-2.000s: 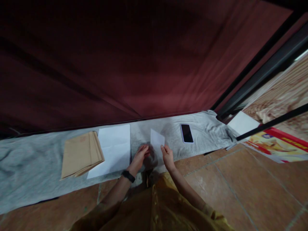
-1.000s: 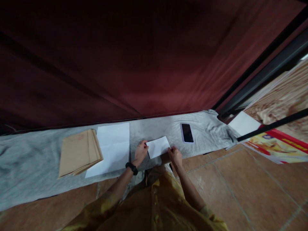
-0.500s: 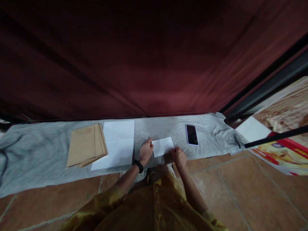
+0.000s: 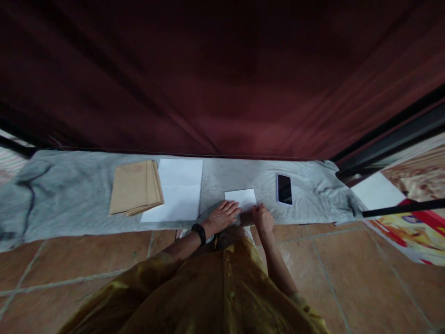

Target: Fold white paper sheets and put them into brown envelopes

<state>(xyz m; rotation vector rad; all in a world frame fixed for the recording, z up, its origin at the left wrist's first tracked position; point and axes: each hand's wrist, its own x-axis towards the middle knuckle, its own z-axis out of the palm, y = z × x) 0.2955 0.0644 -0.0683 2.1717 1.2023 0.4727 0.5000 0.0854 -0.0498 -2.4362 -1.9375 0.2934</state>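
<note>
A small white sheet of paper (image 4: 245,195), perhaps folded, lies in front of me on the grey cloth (image 4: 222,178). My left hand (image 4: 224,216) rests flat over its lower left part, fingers stretched out and pointing right; a dark band circles that wrist. At the paper's lower right corner my right hand (image 4: 263,218) is closed, with curled fingers pinching the edge. Just under the paper shows a brownish patch whose nature I cannot tell. To the left lie larger white sheets (image 4: 181,190), partly covered by a stack of brown envelopes (image 4: 134,188).
A phone (image 4: 285,189) with a dark screen lies right of the paper. Behind the cloth-covered surface hangs a dark red curtain (image 4: 222,116). A dark metal bar (image 4: 403,208) and a colourful printed box (image 4: 413,232) are at the far right. Tiled floor (image 4: 313,269) lies below.
My left hand has let go of the paper's left edge and now lies flat on its lower part. My right hand stays at the right corner. The view has shifted slightly.
</note>
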